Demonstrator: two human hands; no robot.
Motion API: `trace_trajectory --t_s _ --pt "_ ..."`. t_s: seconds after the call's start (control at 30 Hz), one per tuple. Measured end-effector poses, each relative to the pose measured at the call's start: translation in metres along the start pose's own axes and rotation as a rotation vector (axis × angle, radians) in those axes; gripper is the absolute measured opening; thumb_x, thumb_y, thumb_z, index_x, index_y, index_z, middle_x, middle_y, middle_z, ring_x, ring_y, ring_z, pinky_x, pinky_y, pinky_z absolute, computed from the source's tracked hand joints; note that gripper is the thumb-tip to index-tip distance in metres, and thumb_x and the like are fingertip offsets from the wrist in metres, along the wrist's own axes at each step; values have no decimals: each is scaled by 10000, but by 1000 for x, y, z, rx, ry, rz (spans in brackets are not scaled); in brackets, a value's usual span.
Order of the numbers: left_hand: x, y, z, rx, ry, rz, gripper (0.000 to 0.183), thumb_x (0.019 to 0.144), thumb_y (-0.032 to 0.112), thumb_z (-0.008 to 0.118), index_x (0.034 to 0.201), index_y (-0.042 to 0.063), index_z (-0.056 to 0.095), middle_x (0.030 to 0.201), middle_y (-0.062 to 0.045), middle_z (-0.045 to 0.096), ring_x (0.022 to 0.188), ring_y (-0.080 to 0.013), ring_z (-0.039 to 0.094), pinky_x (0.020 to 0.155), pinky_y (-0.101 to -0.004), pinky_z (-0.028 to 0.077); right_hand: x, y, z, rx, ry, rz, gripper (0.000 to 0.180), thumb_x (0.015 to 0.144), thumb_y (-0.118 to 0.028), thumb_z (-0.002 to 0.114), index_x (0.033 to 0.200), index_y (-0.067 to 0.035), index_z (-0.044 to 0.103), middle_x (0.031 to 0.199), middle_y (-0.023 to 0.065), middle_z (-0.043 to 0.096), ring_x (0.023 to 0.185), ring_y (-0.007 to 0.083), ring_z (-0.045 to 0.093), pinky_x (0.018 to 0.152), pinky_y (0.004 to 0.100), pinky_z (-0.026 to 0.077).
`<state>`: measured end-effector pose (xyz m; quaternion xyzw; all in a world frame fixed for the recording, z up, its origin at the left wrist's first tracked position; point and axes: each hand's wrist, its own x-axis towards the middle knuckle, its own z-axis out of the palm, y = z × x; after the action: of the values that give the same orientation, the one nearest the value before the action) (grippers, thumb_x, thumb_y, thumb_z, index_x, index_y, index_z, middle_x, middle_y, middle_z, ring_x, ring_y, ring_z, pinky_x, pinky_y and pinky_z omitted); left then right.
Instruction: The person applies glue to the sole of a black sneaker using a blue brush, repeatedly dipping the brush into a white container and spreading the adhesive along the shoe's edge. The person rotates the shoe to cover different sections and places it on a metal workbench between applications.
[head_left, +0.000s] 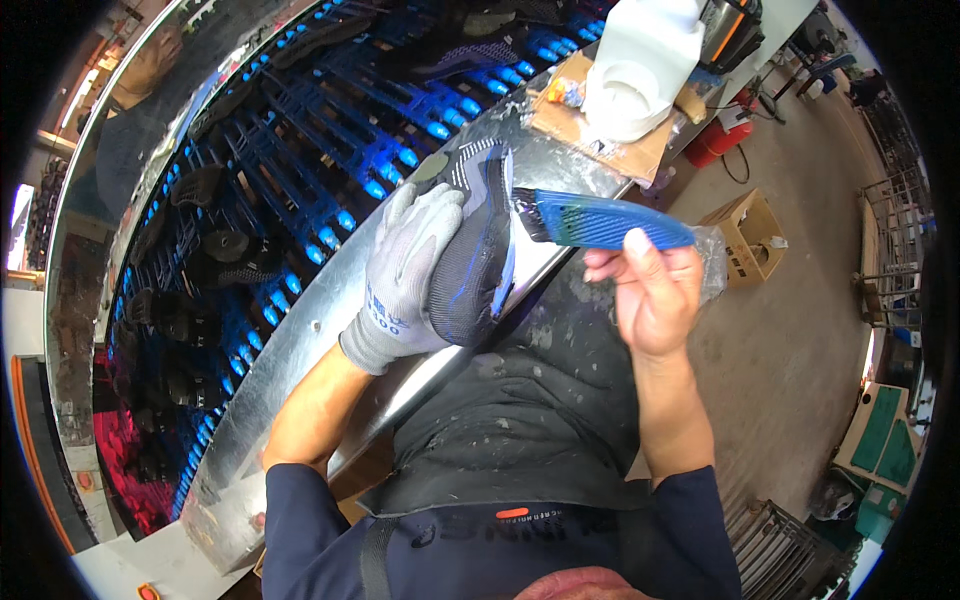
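Note:
My left hand (409, 274), in a grey knit work glove, grips a dark grey and black knit shoe upper (472, 277). The shoe is turned on its side, its underside facing right. In my bare right hand (656, 292) is a brush with a ribbed blue plastic handle (607, 219), pinched between thumb and fingers. The brush's dark bristles (528, 210) are at the shoe's underside edge; whether they touch it I cannot tell. Beyond the shoe, a white plastic jug (637, 60) with a round opening rests on a piece of cardboard (645, 157).
A metal ledge (300, 330) borders a conveyor of blue-tipped rods (322, 150) carrying dark shoe parts (225, 255). To the right, a cardboard box (746, 240) and a red container (716, 142) stand on the concrete floor (810, 247). A dark apron (525, 420) covers my front.

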<state>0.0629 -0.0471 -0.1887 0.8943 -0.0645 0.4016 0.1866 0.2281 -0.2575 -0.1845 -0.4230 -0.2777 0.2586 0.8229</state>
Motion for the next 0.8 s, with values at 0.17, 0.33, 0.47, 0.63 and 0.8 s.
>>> trace_trajectory --t_s 0.17,0.33,0.47,0.63,0.8 --pt "14 11 -8 50 -105 -50 846 671 197 906 1399 -38 544 1340 -256 634 1263 -447 618 1101 -581 435 -30 28 16 -66 55 -40 250 999 -47 668 1214 81 658 1058 182 724 877 231 736 734 333 640" --pt "12 13 -18 20 -198 -69 856 691 258 877 1429 -21 546 1411 -243 605 1348 -435 566 1156 -602 378 -42 8 -5 -147 -140 -149 206 972 -36 678 1126 101 683 1061 212 703 848 241 728 715 328 631" --pt "15 12 -17 23 -230 -48 833 698 264 879 1408 -32 560 1406 -249 602 1350 -441 561 1161 -608 366 -13 -24 -15 -160 -95 -16 192 970 -80 676 1063 87 698 948 159 716 804 203 724 668 303 606" --pt "26 13 -18 41 -306 -36 819 721 271 857 1418 -34 554 1406 -256 598 1356 -447 553 1166 -612 354 13 -36 -18 -264 -108 70 164 963 -41 629 1030 97 688 950 173 697 750 213 711 645 313 593" --pt "27 12 -19 63 -341 -42 823 729 286 853 1429 -24 551 1409 -255 596 1351 -449 553 1168 -612 351 10 -51 -9 -363 -259 -48 144 933 -24 713 1026 85 701 910 143 717 751 175 699 653 283 560"
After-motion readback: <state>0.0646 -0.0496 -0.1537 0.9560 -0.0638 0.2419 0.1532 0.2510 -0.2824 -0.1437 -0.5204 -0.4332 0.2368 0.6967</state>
